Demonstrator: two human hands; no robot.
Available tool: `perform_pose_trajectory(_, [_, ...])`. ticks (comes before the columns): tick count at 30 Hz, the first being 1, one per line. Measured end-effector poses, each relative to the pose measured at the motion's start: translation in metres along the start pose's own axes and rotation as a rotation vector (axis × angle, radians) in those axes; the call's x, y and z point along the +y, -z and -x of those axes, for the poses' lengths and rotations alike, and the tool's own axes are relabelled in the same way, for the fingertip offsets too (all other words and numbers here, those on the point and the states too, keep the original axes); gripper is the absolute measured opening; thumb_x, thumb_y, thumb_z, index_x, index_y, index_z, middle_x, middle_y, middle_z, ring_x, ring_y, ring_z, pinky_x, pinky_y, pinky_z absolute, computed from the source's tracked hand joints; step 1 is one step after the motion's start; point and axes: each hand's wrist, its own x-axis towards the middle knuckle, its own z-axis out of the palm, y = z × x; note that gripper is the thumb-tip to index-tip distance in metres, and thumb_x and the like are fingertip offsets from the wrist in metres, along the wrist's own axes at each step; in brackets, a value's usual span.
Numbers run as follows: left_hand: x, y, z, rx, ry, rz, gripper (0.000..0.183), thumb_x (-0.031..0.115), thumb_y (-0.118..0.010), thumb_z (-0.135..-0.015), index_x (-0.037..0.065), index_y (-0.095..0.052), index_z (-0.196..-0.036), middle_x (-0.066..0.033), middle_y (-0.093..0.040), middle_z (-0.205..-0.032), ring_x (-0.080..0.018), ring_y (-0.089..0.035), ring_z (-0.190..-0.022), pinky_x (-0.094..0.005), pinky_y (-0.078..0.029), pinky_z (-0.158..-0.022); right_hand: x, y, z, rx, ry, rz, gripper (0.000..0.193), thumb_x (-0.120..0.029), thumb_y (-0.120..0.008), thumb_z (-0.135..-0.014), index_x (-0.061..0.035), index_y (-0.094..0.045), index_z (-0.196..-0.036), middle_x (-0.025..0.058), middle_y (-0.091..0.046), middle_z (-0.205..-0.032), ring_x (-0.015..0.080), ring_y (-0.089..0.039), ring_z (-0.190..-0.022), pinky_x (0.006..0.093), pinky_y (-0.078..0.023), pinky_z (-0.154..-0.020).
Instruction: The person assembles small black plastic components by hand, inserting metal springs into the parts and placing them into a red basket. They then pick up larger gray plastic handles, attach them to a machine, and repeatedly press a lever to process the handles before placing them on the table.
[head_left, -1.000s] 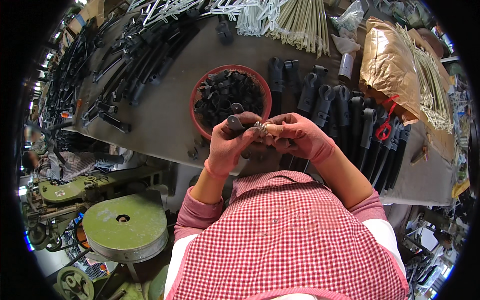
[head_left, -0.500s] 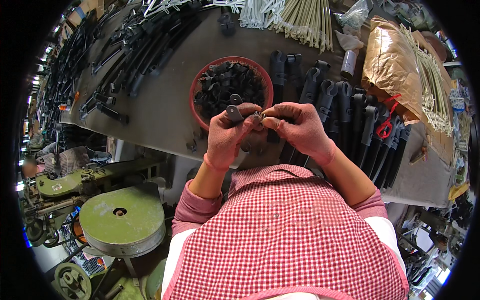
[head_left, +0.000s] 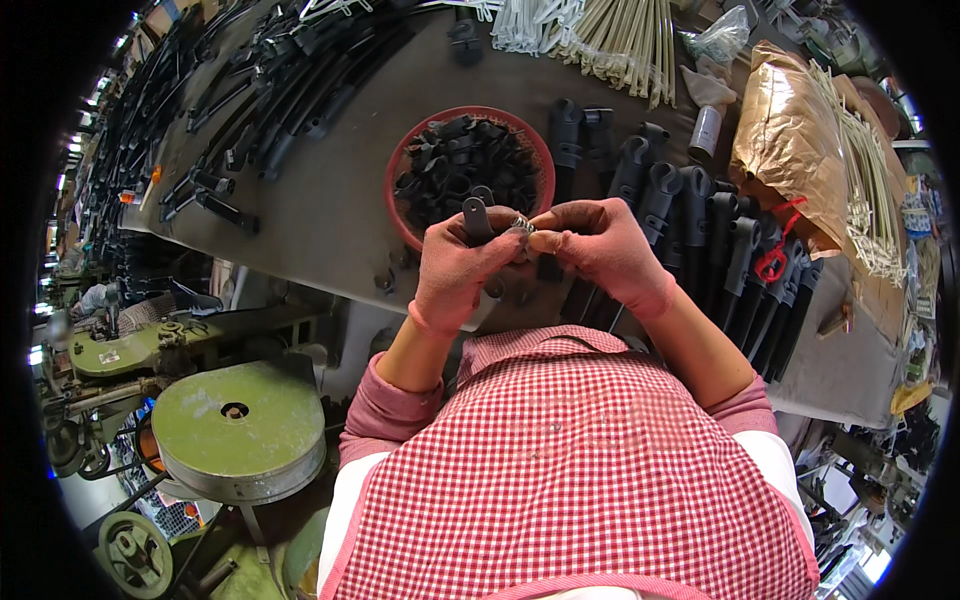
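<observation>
At the frame's centre, the black clip [head_left: 477, 221] stands slightly more upright, gripped by the left hand [head_left: 450, 272]; the right hand [head_left: 625, 258] still pinches a small metal piece [head_left: 521, 225], so handling seems little advanced. The red basket [head_left: 548, 178] lies just above.

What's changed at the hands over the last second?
The black clip in the left hand has tipped more upright, its two tabs overlapping more. The right hand has shifted its fingers by the small metal piece. Nothing was visibly taken up or let go. The red basket stayed put; only the camera view drifted slightly.
</observation>
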Motion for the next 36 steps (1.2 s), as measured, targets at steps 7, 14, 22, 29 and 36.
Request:
perform_pose_trajectory(7, [-0.001,0.002,0.0,0.004,0.014,0.114,0.021,0.003,-0.068,-0.09,-0.007,-0.068,-0.108,-0.01,-0.07,-0.087,-0.0133,-0.068,-0.074,-0.0239,-0.056,-0.067,0.007,-0.004,-0.002,0.022,-0.041,-0.037,0.015,-0.01,-0.069,-0.09,0.001,-0.073,-0.1,0.003,-0.068,-0.087,0.006,-0.059,-0.067,0.0194,-0.049,-0.061])
perform_pose_trajectory(14, [-0.002,0.006,0.003,-0.154,-0.012,0.207,0.019,0.003,-0.065,-0.092,-0.008,-0.067,-0.108,-0.0117,-0.07,-0.09,-0.0149,-0.068,-0.075,-0.0241,-0.055,-0.067,0.0,0.009,-0.002,-0.257,-0.276,-0.466,0.022,-0.016,-0.073,-0.089,0.0021,-0.07,-0.101,0.002,-0.068,-0.085,0.0034,-0.054,-0.065,0.0163,-0.043,-0.057])
perform_pose_trajectory(22, [-0.004,0.002,0.004,-0.094,-0.026,0.14,0.02,0.005,-0.066,-0.093,-0.007,-0.067,-0.108,-0.0125,-0.07,-0.094,-0.0178,-0.07,-0.08,-0.0279,-0.059,-0.072,-0.009,0.005,0.002,-0.098,-0.166,-0.138,0.023,-0.016,-0.077,-0.085,0.0,-0.073,-0.102,-0.0002,-0.067,-0.082,0.0033,-0.055,-0.065,0.0168,-0.042,-0.059])
perform_pose_trajectory(29, [-0.011,0.01,0.0,-0.144,-0.019,0.108,0.016,0.006,-0.063,-0.093,-0.005,-0.064,-0.105,-0.0103,-0.068,-0.09,-0.0177,-0.069,-0.076,-0.031,-0.059,-0.066,-0.002,0.009,0.001,-0.154,-0.126,-0.1,0.024,-0.016,-0.077,-0.086,0.0001,-0.073,-0.103,-0.0025,-0.066,-0.081,0.0015,-0.054,-0.068,0.0173,-0.042,-0.061])
perform_pose_trajectory(36, [-0.026,0.01,-0.003,0.032,-0.004,0.292,0.016,0.004,-0.063,-0.093,-0.003,-0.063,-0.107,-0.0094,-0.067,-0.089,-0.0163,-0.067,-0.078,-0.0292,-0.058,-0.069,0.015,-0.006,-0.01,0.072,0.583,0.75,0.019,-0.007,-0.069,-0.086,0.002,-0.071,-0.102,0.0114,-0.07,-0.084,0.014,-0.069,-0.075,0.0261,-0.053,-0.068])
